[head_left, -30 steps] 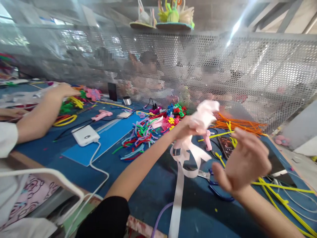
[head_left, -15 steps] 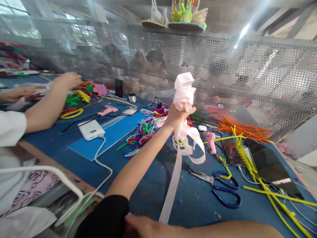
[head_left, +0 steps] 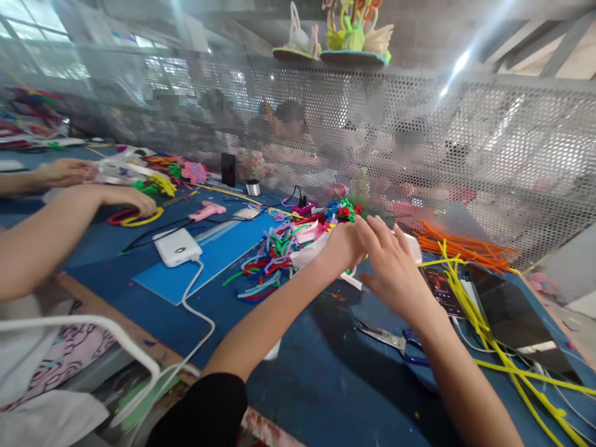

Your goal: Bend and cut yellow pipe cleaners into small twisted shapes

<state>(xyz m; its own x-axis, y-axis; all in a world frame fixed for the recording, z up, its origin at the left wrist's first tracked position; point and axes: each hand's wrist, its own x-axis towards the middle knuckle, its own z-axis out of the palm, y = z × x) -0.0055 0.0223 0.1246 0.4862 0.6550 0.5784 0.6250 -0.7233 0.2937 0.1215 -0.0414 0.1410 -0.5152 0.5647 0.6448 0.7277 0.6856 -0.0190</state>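
Observation:
My left hand (head_left: 343,243) reaches over the middle of the blue table, its fingers mostly hidden behind my right hand. My right hand (head_left: 391,264) overlaps it, palm down, with fingers stretched out and slightly apart. Pale pink-white ribbon (head_left: 308,253) shows left of my left wrist, and more pale material shows beyond my right hand. A short ribbon strip (head_left: 351,280) lies below the hands. Scissors with blue handles (head_left: 388,338) lie partly under my right forearm.
Colourful pipe cleaners (head_left: 265,264) lie left of my hands; orange (head_left: 465,248) and yellow stems (head_left: 484,329) lie right. A white power bank (head_left: 177,247) with a cable rests by a blue board (head_left: 162,279). Another person's hands work at far left. A perforated screen (head_left: 326,118) stands behind.
The ribbon bundle held upright in my left hand has come down, and its long tail no longer hangs in front. My right hand has risen from the bottom edge to my left hand.

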